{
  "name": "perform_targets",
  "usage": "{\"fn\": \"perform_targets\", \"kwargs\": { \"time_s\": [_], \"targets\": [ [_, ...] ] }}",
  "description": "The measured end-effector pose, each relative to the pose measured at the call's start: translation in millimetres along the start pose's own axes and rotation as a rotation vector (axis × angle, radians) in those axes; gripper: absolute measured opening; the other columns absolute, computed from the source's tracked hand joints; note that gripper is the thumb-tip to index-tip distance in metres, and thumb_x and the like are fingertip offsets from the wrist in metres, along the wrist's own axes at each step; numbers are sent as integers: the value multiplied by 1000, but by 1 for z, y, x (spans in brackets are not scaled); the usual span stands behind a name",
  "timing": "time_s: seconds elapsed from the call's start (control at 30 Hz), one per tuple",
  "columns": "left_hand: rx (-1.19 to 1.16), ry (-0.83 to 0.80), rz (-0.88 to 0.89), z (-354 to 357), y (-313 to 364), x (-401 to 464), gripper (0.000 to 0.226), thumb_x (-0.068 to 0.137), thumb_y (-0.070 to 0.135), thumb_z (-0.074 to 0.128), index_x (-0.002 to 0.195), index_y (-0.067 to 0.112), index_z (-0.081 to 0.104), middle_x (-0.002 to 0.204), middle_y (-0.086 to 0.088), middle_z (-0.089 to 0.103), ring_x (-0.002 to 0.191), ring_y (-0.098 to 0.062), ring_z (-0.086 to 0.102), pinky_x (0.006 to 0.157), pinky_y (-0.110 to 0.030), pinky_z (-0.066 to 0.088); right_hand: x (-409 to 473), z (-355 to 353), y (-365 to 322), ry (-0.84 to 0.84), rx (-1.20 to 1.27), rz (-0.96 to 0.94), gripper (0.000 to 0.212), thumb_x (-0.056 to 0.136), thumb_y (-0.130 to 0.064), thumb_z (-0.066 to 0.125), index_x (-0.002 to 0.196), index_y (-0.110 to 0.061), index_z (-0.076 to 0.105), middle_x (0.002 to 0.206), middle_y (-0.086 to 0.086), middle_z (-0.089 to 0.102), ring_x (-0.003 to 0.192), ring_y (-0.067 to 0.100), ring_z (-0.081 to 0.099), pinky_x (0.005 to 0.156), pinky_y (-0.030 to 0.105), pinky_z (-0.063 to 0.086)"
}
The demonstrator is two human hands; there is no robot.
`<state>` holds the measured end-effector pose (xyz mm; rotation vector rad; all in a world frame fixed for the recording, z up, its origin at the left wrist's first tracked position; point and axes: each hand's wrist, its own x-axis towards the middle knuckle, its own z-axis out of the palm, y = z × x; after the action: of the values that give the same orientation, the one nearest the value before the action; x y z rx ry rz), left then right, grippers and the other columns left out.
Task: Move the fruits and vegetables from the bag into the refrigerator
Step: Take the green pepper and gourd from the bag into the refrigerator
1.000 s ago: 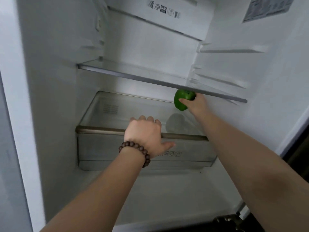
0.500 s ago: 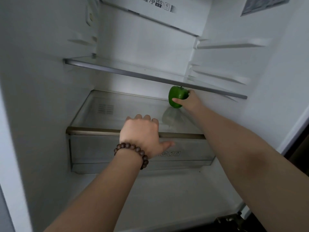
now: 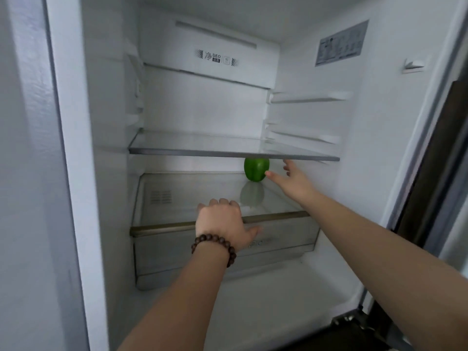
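A green bell pepper (image 3: 256,170) stands on the glass cover (image 3: 192,196) of the crisper drawer, toward the back right, just under the glass shelf (image 3: 228,153). My right hand (image 3: 291,179) is beside it on the right with fingers spread; the thumb tip is at the pepper's side and nothing is held. My left hand (image 3: 222,224), with a bead bracelet on the wrist, grips the front rim of the crisper drawer (image 3: 291,239), fingers curled over the bronze edge. The bag is out of view.
The refrigerator's white walls close in left and right, with shelf rails (image 3: 309,97) on the right wall. The white floor (image 3: 253,307) lies below the drawer. A dark door edge (image 3: 430,158) stands at the far right.
My right hand has let go of the pepper, which now stands on the glass cover, and its fingers have spread open. The view has tilted up. My left hand stays on the drawer rim.
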<state>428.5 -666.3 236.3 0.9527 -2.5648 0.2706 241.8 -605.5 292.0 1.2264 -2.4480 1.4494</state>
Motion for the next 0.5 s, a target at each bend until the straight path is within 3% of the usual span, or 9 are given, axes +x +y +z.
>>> {"fn": "perform_targets", "kwargs": {
  "time_s": [0.13,0.23,0.4,0.5],
  "targets": [
    [9,29,22,2,0,-5,72,81,74,28,115,16,53,110,-6,58,103,-24,53,82,-41,45,-55,-15,5,30,-120,-55,67,89,-43,55,144,-12,31,149,9,34,137,21,32,110,26,22],
    [-13,64,40,0,2,-13,66,86,69,25,116,16,52,115,-6,58,107,-26,52,87,-44,44,-105,-30,18,28,-221,-115,58,90,-40,54,139,-11,41,142,9,43,132,20,39,104,18,23],
    [-130,33,180,-4,22,-36,73,88,68,19,143,21,32,149,-3,36,139,-22,28,112,-49,21,-178,-65,41,49,-440,-165,59,92,-44,49,142,-15,37,148,5,35,137,19,30,112,23,19],
    [-225,32,273,-11,55,-63,74,89,67,20,147,22,23,156,-2,21,145,-18,14,117,-48,10,-217,-93,45,126,-522,-153,58,93,-46,46,142,-16,37,152,6,31,141,21,24,115,29,17]
  ]
}}
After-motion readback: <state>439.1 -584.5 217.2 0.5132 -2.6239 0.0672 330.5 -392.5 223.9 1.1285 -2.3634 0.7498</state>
